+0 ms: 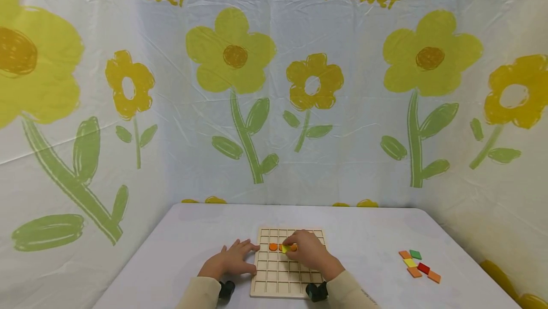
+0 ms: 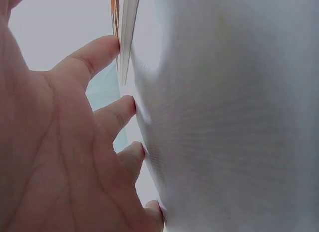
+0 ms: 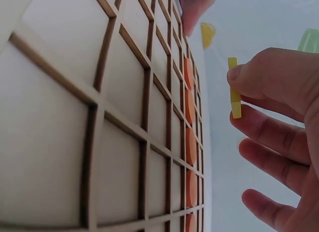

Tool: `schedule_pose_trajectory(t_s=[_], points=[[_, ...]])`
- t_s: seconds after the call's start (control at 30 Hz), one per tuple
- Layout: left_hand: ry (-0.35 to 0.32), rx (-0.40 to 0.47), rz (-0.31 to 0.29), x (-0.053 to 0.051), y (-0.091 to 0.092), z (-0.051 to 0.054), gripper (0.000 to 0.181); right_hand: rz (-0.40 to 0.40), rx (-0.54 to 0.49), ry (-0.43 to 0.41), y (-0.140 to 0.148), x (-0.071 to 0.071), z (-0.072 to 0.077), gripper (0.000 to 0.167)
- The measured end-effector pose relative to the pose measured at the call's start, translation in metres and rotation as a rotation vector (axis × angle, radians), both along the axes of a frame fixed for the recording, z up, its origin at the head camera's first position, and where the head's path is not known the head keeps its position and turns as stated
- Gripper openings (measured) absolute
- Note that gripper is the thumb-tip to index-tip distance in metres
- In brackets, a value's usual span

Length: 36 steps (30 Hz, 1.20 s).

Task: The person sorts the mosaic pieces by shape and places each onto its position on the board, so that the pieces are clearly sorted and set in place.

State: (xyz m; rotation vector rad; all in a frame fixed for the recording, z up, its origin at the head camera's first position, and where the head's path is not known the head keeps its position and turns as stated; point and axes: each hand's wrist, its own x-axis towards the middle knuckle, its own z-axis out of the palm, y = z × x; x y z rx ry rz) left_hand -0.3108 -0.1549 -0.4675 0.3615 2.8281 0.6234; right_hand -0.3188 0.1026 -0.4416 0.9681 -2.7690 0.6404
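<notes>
My right hand (image 1: 311,252) pinches a thin yellow tile (image 3: 236,109) between thumb and fingers, holding it just above a wooden grid board (image 1: 269,289). In the right wrist view the tile stands edge-on, apart from the board. A row of orange round pieces (image 3: 191,146) sits in the board's cells; in the head view my right hand partly covers this row. My left hand (image 1: 233,257) rests at the board's left side with fingers spread. One of its fingertips (image 2: 110,46) touches the board's edge, while the others press on the white table.
To the right on the table (image 1: 364,233) lies a loose group of square tiles, among them a green tile (image 1: 415,254), a red tile (image 1: 423,268) and an orange tile (image 1: 434,277). A flower-printed curtain (image 1: 299,171) hangs behind the table and along both sides.
</notes>
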Motion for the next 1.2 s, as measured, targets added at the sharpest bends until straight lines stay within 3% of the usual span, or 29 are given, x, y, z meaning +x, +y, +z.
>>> schedule_pose_trajectory(t_s=[0.6, 0.97, 1.2], points=[[0.015, 0.027, -0.038, 0.002, -0.003, 0.002, 0.069, -0.024, 0.025, -0.022, -0.037, -0.004, -0.006, 0.023], [0.026, 0.018, -0.049, 0.001, -0.003, 0.001, 0.069, -0.037, 0.039, -0.009, -0.051, -0.011, -0.018, 0.019], [0.02, 0.028, -0.043, 0.0, -0.004, -0.001, 0.067, -0.049, 0.055, -0.05, -0.059, -0.009, -0.017, 0.018]])
